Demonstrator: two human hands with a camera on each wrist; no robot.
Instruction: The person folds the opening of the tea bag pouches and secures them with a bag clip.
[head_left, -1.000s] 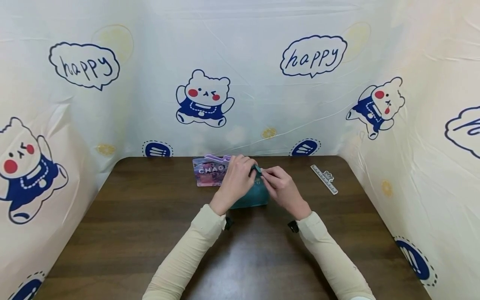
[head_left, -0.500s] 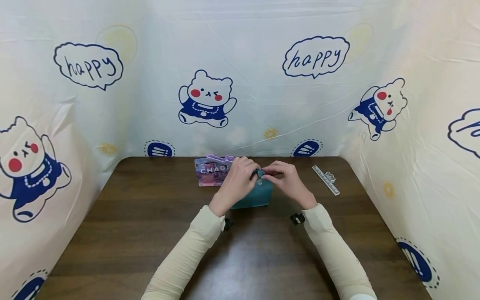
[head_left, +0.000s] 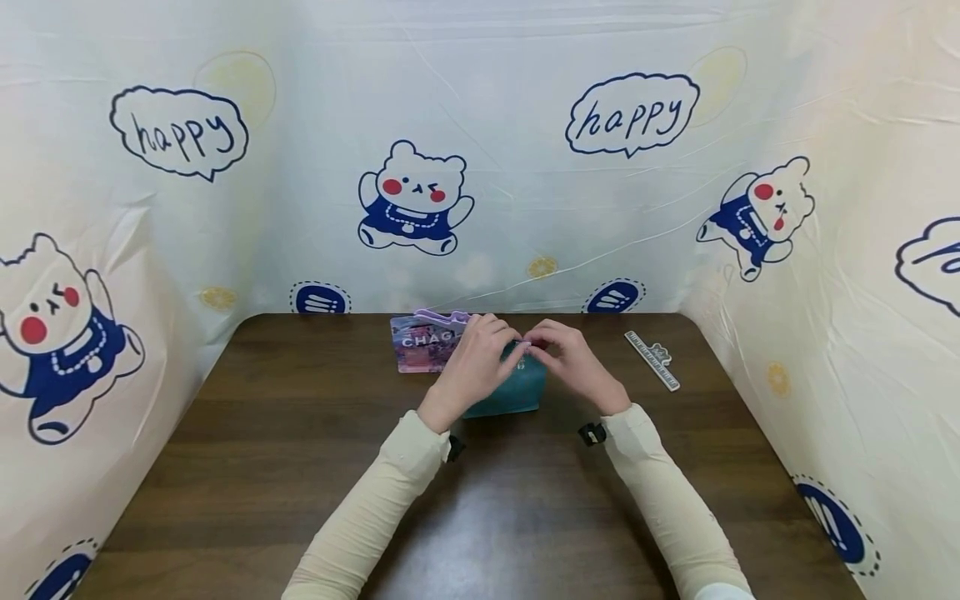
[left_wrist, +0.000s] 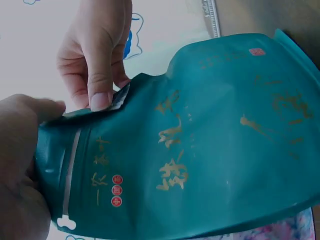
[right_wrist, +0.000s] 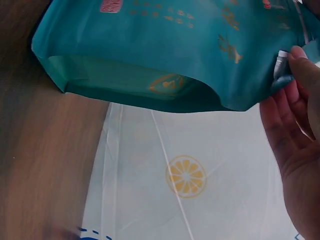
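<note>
A teal stand-up pouch (head_left: 510,392) with gold lettering stands on the brown table (head_left: 300,467) near its far edge. My left hand (head_left: 480,362) grips the pouch's top at the left. My right hand (head_left: 566,362) pinches the top corner at the right. In the left wrist view the pouch (left_wrist: 200,150) fills the frame, and the right hand's fingers (left_wrist: 97,55) pinch a silvery torn flap at the top edge. The right wrist view shows the pouch (right_wrist: 165,55) from below, with the right hand's fingertips (right_wrist: 295,60) on that corner.
A pink and purple packet (head_left: 423,346) with white letters lies behind the pouch to the left. A small white ruler (head_left: 651,360) lies at the far right of the table. Plastic sheeting printed with bears (head_left: 412,200) walls in three sides.
My right hand has risen from the pouch's front to its top corner, and its wrist has moved toward the far edge. The left hand has stayed on the pouch.
</note>
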